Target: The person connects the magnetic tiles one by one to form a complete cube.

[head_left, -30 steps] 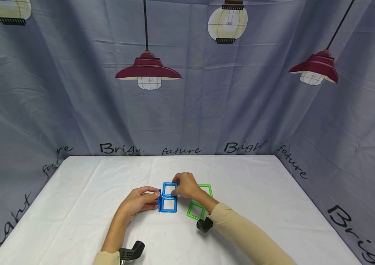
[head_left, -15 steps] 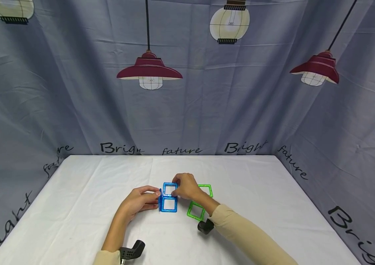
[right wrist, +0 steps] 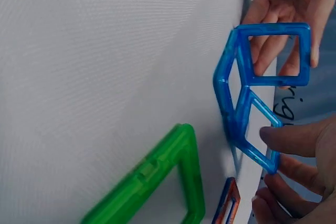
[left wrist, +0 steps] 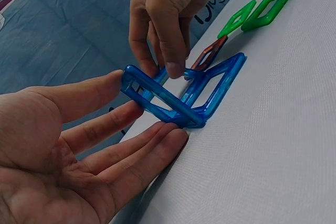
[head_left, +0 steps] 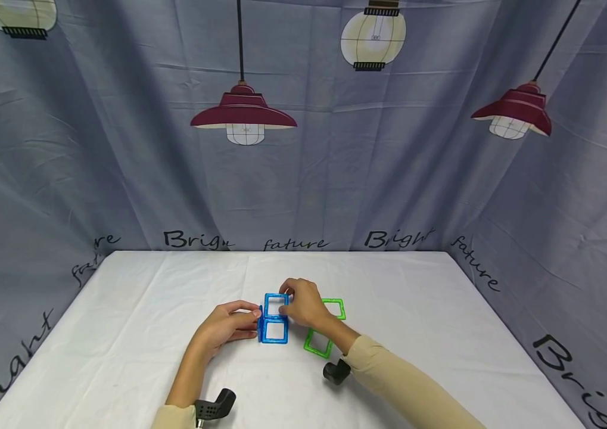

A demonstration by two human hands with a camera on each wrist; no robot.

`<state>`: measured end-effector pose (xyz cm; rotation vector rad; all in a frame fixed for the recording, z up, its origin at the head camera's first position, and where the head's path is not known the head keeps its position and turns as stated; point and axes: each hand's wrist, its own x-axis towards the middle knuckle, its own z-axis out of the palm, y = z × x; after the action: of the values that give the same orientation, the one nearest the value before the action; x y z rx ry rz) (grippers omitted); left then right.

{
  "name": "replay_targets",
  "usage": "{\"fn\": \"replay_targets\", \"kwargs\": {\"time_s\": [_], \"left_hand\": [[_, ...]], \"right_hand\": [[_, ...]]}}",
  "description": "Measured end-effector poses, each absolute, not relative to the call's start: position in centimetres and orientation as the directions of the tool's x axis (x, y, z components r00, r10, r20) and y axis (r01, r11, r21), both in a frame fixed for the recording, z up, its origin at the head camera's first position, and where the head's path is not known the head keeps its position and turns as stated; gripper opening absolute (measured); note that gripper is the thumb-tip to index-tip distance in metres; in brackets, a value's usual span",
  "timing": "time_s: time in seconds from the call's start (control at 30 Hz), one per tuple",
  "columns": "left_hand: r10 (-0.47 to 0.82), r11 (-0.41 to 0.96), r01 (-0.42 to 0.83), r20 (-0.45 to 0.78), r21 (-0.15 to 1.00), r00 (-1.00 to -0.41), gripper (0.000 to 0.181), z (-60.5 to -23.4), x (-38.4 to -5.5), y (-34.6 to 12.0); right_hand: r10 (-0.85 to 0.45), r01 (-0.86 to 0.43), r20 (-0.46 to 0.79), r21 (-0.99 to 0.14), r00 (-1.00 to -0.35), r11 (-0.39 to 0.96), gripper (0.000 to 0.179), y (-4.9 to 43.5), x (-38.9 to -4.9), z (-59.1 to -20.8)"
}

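Observation:
Three blue square magnetic tiles join at their edges. A near blue tile [head_left: 274, 331] lies on the table. Behind it, the far blue tile [head_left: 276, 305] is tilted up, pinched at its right edge by my right hand [head_left: 305, 302] between thumb and fingers. An upright blue tile [right wrist: 304, 56] stands along the left side. My left hand [head_left: 225, 326] holds that one, thumb at its top corner and fingertips [left wrist: 176, 135] against its lower side. In the left wrist view, the right hand [left wrist: 170, 19] reaches in from above and covers part of the far tile.
To the right lie two green square tiles, a near green tile [head_left: 318, 344] and a far green tile [head_left: 339, 308], partly behind the right wrist. A red-orange tile [left wrist: 209, 53] shows beside them in the wrist views. White cloth [head_left: 121, 333] covers the table; a printed curtain [head_left: 303, 179] surrounds it.
The right hand has lifted the far blue tile's edge slightly, and the right forearm has shifted a little to the right. The left hand keeps its hold almost unmoved.

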<state>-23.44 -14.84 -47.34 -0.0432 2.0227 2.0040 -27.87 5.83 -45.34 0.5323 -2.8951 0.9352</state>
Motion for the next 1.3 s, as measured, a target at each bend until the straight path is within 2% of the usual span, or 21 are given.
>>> {"fn": "replay_targets", "kwargs": {"time_s": [0.43, 0.77, 1.3], "left_hand": [[0.164, 0.041, -0.226, -0.23, 0.973, -0.959, 0.039, -47.2, -23.4, -14.7], [0.179, 0.047, -0.212, -0.217, 0.976, -0.96, 0.042, -47.2, -23.4, -14.7], [0.209, 0.045, -0.193, -0.198, 0.98, -0.958, 0.045, -47.1, -23.2, -14.7]], "right_hand": [[-0.307, -0.264, 0.064, -0.691, -0.949, 0.673, 0.009, 6.8, -27.9, -43.7], [-0.328, -0.219, 0.01, -0.766, -0.945, 0.605, 0.013, 7.4, -27.8, -43.0], [-0.354, -0.194, -0.043, -0.772, -0.934, 0.605, 0.016, 7.9, -27.7, -42.9]]}}
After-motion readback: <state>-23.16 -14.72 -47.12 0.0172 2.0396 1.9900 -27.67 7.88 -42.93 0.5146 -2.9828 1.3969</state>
